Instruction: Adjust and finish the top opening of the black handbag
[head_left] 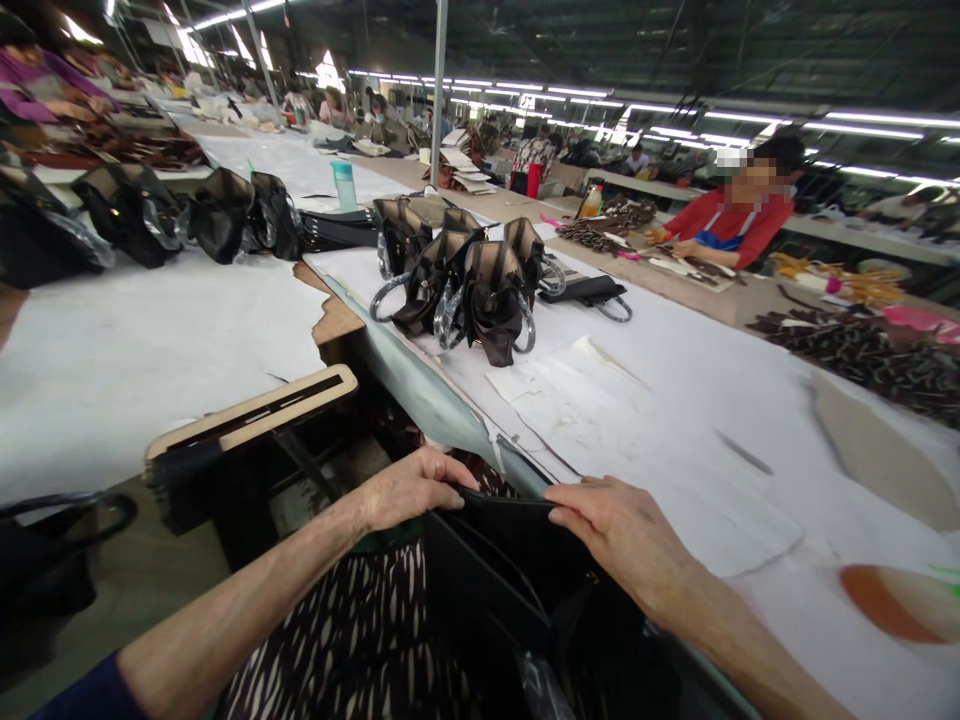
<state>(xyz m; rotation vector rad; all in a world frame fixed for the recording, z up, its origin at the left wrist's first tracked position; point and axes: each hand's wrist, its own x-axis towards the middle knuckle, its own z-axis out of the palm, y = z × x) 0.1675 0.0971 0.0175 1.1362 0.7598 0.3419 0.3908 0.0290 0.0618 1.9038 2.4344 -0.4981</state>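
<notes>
A black handbag [480,570] rests on my lap with its mouth partly open. My left hand [420,487] pinches the bag's top edge at its left corner, thumb against fingers. At the opposite corner of the same edge, my right hand [611,525] grips the rim between thumb and fingers. The far edge is stretched between both hands. Inside the bag a black panel or divider shows, and some clear plastic wrap [541,685] lies lower down. The bag's bottom is out of sight.
Several dark handbags [491,300] with plastic-wrapped handles stand on the white-covered table [645,430]; more black bags [217,215] line the left table. A wooden-topped frame [251,415] juts out at left. A person in red [761,220] works across the table. A turquoise bottle [344,186] stands farther back.
</notes>
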